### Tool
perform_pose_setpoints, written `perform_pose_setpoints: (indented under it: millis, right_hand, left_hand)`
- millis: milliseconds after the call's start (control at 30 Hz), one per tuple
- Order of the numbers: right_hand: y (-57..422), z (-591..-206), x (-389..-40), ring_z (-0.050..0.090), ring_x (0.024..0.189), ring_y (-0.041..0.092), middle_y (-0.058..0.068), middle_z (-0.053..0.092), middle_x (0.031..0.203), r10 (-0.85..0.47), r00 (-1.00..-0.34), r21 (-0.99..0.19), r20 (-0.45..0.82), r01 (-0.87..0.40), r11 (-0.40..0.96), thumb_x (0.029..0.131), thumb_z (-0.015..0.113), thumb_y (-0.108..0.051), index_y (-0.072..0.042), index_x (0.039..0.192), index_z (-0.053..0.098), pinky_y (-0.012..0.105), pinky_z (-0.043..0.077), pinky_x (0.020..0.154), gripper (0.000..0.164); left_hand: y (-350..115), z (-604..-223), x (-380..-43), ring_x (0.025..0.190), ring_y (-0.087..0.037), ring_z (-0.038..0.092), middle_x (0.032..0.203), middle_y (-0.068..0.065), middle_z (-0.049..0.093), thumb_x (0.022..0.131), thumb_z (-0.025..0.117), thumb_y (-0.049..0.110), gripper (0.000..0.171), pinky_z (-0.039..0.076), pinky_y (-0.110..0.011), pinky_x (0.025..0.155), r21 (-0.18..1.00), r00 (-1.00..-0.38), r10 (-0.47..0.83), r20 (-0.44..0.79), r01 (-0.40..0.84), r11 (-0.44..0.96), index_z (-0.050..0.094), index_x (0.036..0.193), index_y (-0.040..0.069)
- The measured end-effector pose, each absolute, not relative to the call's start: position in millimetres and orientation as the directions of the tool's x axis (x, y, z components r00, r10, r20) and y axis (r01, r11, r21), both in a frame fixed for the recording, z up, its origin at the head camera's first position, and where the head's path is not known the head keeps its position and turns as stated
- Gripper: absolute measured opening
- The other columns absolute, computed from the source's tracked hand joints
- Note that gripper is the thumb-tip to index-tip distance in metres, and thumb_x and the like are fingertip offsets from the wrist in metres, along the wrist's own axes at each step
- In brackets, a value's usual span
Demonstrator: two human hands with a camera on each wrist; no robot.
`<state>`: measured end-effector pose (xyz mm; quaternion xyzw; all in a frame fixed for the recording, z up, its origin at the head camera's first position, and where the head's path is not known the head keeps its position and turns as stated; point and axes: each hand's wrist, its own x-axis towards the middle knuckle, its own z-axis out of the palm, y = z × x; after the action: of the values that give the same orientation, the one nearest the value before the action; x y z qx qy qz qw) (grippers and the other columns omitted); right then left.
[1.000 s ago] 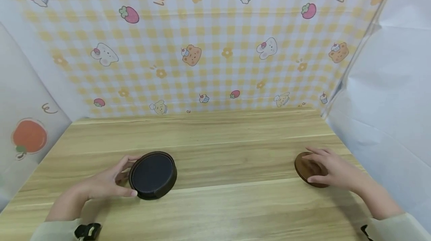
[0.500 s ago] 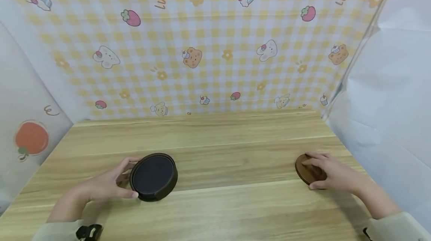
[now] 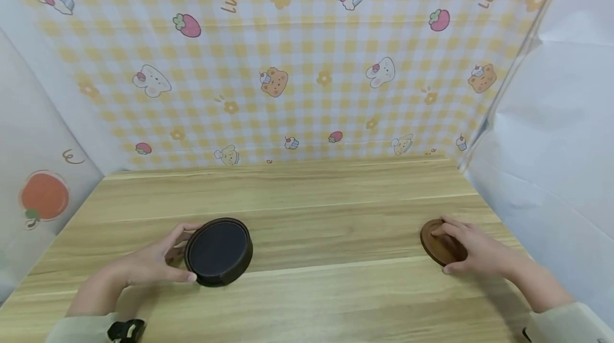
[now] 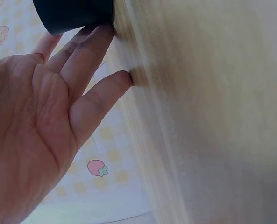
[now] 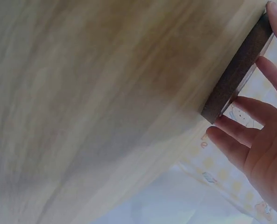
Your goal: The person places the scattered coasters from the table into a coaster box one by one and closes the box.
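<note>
On the left of the table lies a round black coaster holder (image 3: 218,251) with stitching and a flat dark coaster inside its rim. My left hand (image 3: 155,259) holds it from its left side, thumb at the near edge and index finger at the far edge. In the left wrist view, fingertips touch the holder's wall (image 4: 75,14). At the right, a round brown wooden coaster (image 3: 434,247) lies flat, partly hidden by my right hand (image 3: 479,250). That hand grips it with the thumb at the near edge, one finger on top and another at the far edge.
Both things lie on a light wood-grain table (image 3: 331,236). A yellow checked cloth (image 3: 307,108) with cartoon prints hangs behind it. White sheeting (image 3: 551,130) closes the right side, and a white printed panel (image 3: 33,119) the left.
My right hand has settled onto the wooden coaster, its thumb shifting to the near edge and a finger to the far edge. My left hand and the black holder keep their place.
</note>
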<state>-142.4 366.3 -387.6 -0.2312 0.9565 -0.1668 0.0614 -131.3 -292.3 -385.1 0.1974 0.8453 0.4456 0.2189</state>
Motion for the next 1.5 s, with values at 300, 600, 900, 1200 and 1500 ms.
perform_pose_setpoints:
  millis: [300,600,900,1200,1500]
  right_hand:
    - [367,-388,-141,0.046,0.116,0.064,0.035,0.044,0.144,-0.464,-0.886,-0.338,-0.011,-0.434,0.835,0.069,0.088,-0.043,-0.018,0.125,0.061,0.068,0.047,0.083,0.067]
    - [367,-383,-141,0.046,0.118,0.060,0.032,0.046,0.143,-0.453,-0.891,-0.327,-0.014,-0.424,0.845,0.071,0.086,-0.048,-0.018,0.128,0.060,0.066,0.048,0.082,0.069]
    - [358,-381,-144,0.051,0.115,0.055,0.027,0.052,0.140,-0.461,-0.888,-0.286,0.001,-0.442,0.850,0.069,0.087,-0.050,-0.021,0.127,0.061,0.063,0.050,0.081,0.070]
    - [349,-380,-148,0.049,0.117,0.058,0.032,0.047,0.143,-0.479,-0.878,-0.296,-0.010,-0.455,0.840,0.068,0.087,-0.050,-0.021,0.127,0.061,0.068,0.047,0.086,0.070]
    - [336,-377,-149,0.049,0.117,0.056,0.031,0.046,0.145,-0.489,-0.872,-0.313,-0.025,-0.458,0.832,0.070,0.087,-0.048,-0.022,0.128,0.061,0.061,0.051,0.083,0.069]
  left_hand:
    - [-292,-384,-129,0.131,-0.069,0.031,0.150,-0.039,0.029,0.083,0.080,0.018,0.091,0.039,-0.074,0.097,0.842,-0.828,0.523,-0.205,0.123,0.525,0.020,0.150,0.006]
    - [-293,-386,-130,0.131,-0.068,0.033,0.149,-0.039,0.030,0.082,0.080,0.016,0.091,0.038,-0.074,0.097,0.838,-0.830,0.529,-0.178,0.153,0.523,0.020,0.150,0.006]
    - [-293,-385,-129,0.133,-0.067,0.031,0.150,-0.037,0.031,0.082,0.081,0.019,0.090,0.036,-0.074,0.099,0.836,-0.834,0.522,-0.180,0.150,0.528,0.021,0.149,0.006]
    - [-293,-384,-130,0.133,-0.068,0.029,0.151,-0.037,0.030,0.082,0.081,0.019,0.089,0.035,-0.075,0.099,0.842,-0.832,0.528,-0.174,0.152,0.518,0.022,0.148,0.007]
    - [-293,-383,-129,0.133,-0.067,0.031,0.151,-0.037,0.031,0.081,0.081,0.018,0.090,0.036,-0.074,0.099,0.841,-0.832,0.526,-0.176,0.150,0.520,0.022,0.149,0.008]
